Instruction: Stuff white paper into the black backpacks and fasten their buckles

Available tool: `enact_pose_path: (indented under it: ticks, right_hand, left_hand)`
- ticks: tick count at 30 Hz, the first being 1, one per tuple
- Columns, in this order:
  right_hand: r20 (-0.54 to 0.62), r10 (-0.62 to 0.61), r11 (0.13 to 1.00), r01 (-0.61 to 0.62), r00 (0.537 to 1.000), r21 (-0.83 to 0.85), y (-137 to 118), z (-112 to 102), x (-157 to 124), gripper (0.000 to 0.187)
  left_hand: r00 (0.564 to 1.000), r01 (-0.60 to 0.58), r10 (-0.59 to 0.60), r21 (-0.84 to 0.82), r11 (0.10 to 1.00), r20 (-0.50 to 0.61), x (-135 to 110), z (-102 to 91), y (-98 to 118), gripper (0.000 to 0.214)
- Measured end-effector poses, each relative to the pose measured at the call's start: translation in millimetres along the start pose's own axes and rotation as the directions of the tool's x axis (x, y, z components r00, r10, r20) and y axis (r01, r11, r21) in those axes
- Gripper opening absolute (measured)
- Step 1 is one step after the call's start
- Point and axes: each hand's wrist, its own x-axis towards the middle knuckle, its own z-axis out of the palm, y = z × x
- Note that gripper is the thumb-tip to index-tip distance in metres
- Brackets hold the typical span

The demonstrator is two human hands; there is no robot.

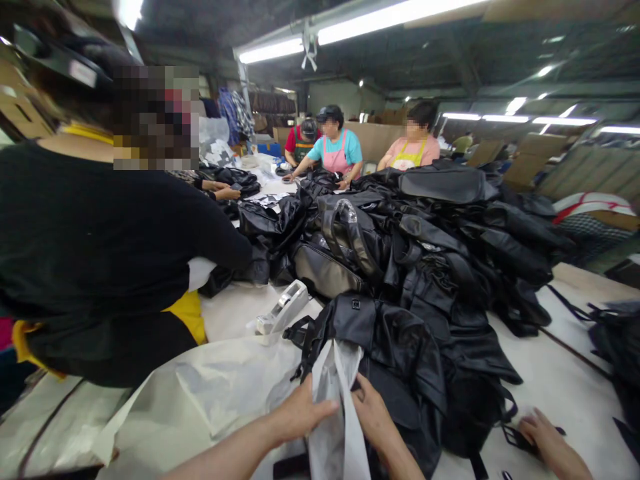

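Note:
A thin white sheet [334,387], folded lengthwise and standing up in the middle, is between my two hands; I cannot tell if it is paper or plastic. My left hand [309,408] grips its left side, thumb on the front and fingers partly behind. On the right side, my right hand [371,412] is closed on the sheet's edge, its fingertips partly covered. A black leather-like backpack [395,333] with a flap and small buckle lies right behind the sheet, touching it.
A large pile of black bags [380,233] covers the table beyond. A tape dispenser [284,307] stands left of the backpack. White sheeting [220,380] spreads at left. A co-worker [90,253] stands close on the left; another person's hand [545,437] touches a buckle at right.

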Motion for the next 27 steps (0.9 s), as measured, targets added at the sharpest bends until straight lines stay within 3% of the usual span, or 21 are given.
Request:
enact_pose_path:
  ticks: [2, 4, 6, 8, 10, 13, 14, 16, 18, 20, 22, 24, 27]
  right_hand:
    - [-0.026, -0.024, 0.983, 0.029, 0.999, 0.181, -11, 6, -2, 0.058]
    - [-0.100, -0.064, 0.978, 0.083, 0.993, 0.193, -18, 4, -9, 0.057]
    - [-0.189, -0.164, 0.985, 0.171, 0.968, 0.021, -19, 2, -21, 0.057]
    - [-0.208, -0.347, 0.925, 0.298, 0.914, -0.235, -15, 5, -34, 0.058]
    - [-0.133, -0.495, 0.803, 0.393, 0.859, -0.449, -5, 15, -41, 0.062]
    - [-0.035, -0.612, 0.617, 0.449, 0.790, -0.646, 13, 32, -35, 0.071]
    - [-0.033, -0.649, 0.567, 0.455, 0.760, -0.686, 19, 34, -30, 0.073]
    - [-0.055, -0.722, 0.494, 0.459, 0.689, -0.739, 27, 26, -17, 0.073]
    - [-0.136, -0.749, 0.491, 0.406, 0.648, -0.770, 29, 6, -6, 0.066]
    - [-0.253, -0.731, 0.545, 0.320, 0.633, -0.775, 23, -20, 3, 0.057]
    - [-0.340, -0.713, 0.592, 0.267, 0.613, -0.760, 14, -40, 10, 0.049]
    - [-0.346, -0.727, 0.583, 0.267, 0.592, -0.767, 7, -45, 15, 0.047]
    - [-0.266, -0.761, 0.502, 0.278, 0.591, -0.819, 11, -28, 19, 0.052]
  left_hand:
    - [1.000, -0.002, 0.000, -0.111, 0.994, -0.019, 3, 11.3, 6, 0.053]
    - [0.999, 0.006, -0.018, -0.226, 0.974, -0.052, 8, 16.6, 11, 0.051]
    - [0.994, 0.001, -0.036, -0.315, 0.949, -0.106, 13, 18.6, 15, 0.048]
    - [0.991, -0.012, -0.040, -0.385, 0.923, -0.128, 18, 22.0, 18, 0.046]
    - [0.996, 0.032, -0.065, -0.478, 0.878, -0.053, 23, 27.8, 18, 0.039]
    - [0.985, 0.155, -0.091, -0.515, 0.843, 0.147, 27, 30.5, 15, 0.035]
    - [0.976, 0.169, -0.086, -0.455, 0.874, 0.198, 27, 26.4, 14, 0.035]
    - [0.973, 0.090, -0.042, -0.207, 0.974, 0.225, 30, 8.9, 17, 0.028]
    - [0.993, -0.046, 0.031, 0.137, 0.989, 0.114, 36, -15.6, 27, 0.021]
    - [0.983, -0.113, 0.164, 0.443, 0.889, -0.079, 46, -35.8, 42, 0.021]
    - [0.939, -0.117, 0.296, 0.642, 0.758, -0.178, 61, -42.6, 55, 0.024]
    - [0.917, -0.132, 0.371, 0.772, 0.622, -0.143, 78, -34.9, 59, 0.031]
    - [0.919, -0.127, 0.389, 0.891, 0.436, -0.059, 102, -13.6, 48, 0.040]
